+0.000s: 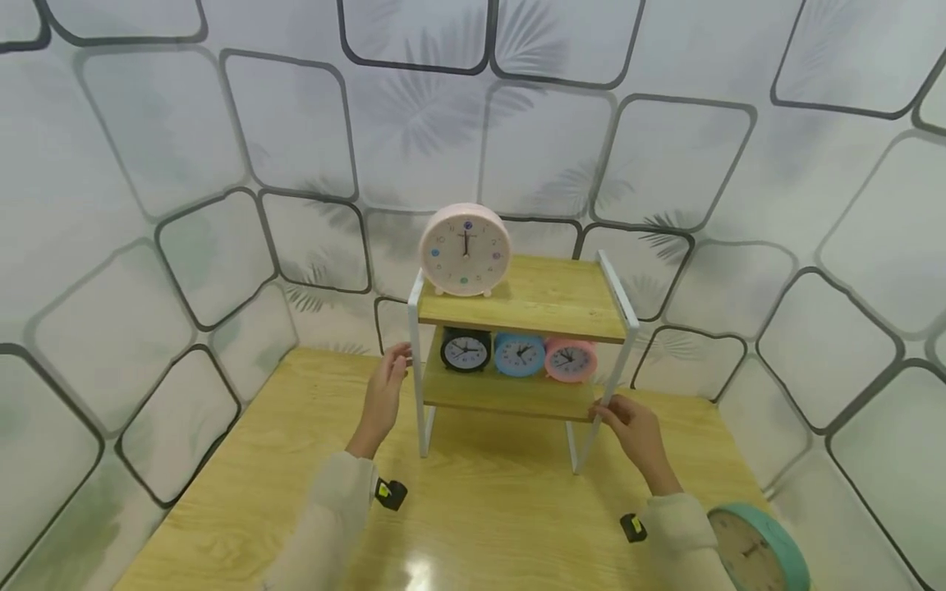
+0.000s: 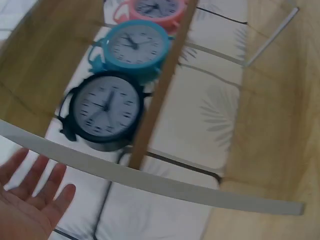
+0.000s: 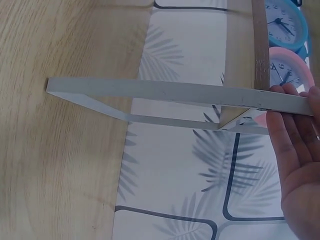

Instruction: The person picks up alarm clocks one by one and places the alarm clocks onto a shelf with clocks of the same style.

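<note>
A two-tier shelf (image 1: 554, 295) with wooden boards and a white metal frame stands upright on the table. My right hand (image 1: 636, 431) grips its front right post at the lower board, with fingers and thumb about the bar in the right wrist view. Beside the left post, my left hand (image 1: 384, 394) has its fingers loosely spread, holding nothing; whether the fingertips touch the frame I cannot tell. A large pale pink clock (image 1: 466, 250) sits at the top board's left end. On the lower board, a black alarm clock (image 2: 106, 107), a blue one (image 1: 520, 355) and a pink one (image 1: 571, 359) form a row.
A round teal clock (image 1: 787, 538) is at the table's right front edge. The wooden table (image 1: 480, 509) runs back to patterned curtains or wall covering (image 1: 421, 139) behind and on both sides. Small black devices (image 1: 392, 494) show at both wrists.
</note>
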The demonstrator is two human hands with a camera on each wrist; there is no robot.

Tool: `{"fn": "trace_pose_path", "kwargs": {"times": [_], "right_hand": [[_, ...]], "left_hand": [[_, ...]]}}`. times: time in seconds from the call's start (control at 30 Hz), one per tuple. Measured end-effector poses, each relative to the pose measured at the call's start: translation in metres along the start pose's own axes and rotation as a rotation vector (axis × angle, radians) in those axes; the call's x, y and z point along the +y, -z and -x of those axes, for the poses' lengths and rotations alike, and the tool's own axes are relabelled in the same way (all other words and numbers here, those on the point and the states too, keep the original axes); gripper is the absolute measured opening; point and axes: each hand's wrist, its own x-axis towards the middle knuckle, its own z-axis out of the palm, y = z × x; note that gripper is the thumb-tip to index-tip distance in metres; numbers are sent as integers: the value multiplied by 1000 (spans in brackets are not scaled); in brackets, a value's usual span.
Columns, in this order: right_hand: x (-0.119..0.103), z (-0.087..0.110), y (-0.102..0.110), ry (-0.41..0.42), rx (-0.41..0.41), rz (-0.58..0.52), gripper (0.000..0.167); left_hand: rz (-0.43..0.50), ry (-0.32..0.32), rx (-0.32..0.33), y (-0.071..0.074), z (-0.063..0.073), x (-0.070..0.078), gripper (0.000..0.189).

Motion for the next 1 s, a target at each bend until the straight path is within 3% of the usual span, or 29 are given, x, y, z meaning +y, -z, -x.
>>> {"fn": "trace_pose_path", "kwargs": {"times": [0.13,0.3,0.37,0.53,0.77,1.0], "right_hand": [[-10,-1,2,-2,-1,-33,12],[-9,4,2,-12,98,-38,15],[-1,10,3,-18,165,-41,17],[-8,37,18,-59,301,-40,15],[-5,70,46,-74,467,89,16],[7,92,72,-103,583,139,16]], "left_hand": [[96,61,-37,-8,5,-18,40],[208,48,-112,-12,2,-5,34],[213,39,-111,-13,3,2,33],[220,55,-108,-18,4,-4,32],[280,72,-136,-21,5,-6,30],[296,124,-122,-20,3,-7,28]]}}
